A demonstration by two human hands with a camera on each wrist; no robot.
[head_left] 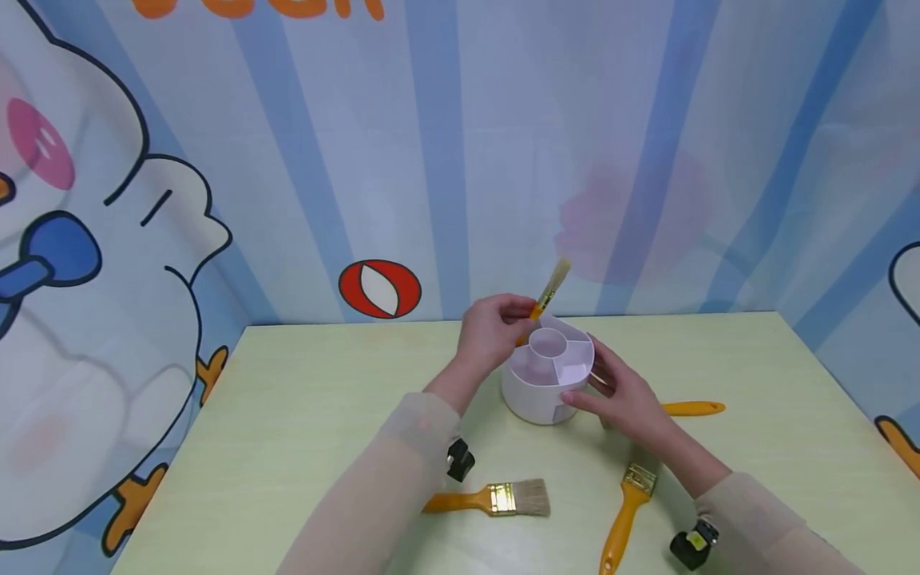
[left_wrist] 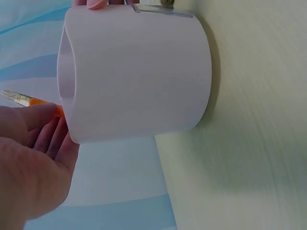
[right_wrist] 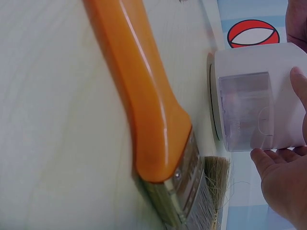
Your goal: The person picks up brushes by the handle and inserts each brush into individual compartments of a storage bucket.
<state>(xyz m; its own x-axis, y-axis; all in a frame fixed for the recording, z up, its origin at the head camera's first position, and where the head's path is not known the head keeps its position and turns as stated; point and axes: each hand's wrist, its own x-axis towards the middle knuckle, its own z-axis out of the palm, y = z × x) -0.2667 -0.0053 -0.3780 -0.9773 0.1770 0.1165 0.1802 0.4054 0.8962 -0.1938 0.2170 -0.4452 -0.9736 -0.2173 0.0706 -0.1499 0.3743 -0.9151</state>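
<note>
A white round organizer [head_left: 535, 399] with a central cup and several compartments stands on the table. My left hand [head_left: 491, 335] pinches a small paintbrush [head_left: 552, 287] at its left rim, bristles up and tilted right, the lower orange handle inside a compartment. In the left wrist view, thumb and fingertips hold the brush [left_wrist: 34, 101] right at the rim. My right hand [head_left: 628, 399] grips the organizer's right side, thumb on the front and fingers around the far side. A clear little drawer [right_wrist: 247, 112] shows on the organizer's wall in the right wrist view.
On the pale table [head_left: 316, 399], a wide paintbrush [head_left: 467, 501] lies in front, partly behind the left sleeve. Another wide paintbrush [head_left: 624, 519] lies near the right forearm. An orange brush handle [head_left: 693, 408] sticks out beyond the right wrist. A printed curtain [head_left: 496, 160] hangs behind.
</note>
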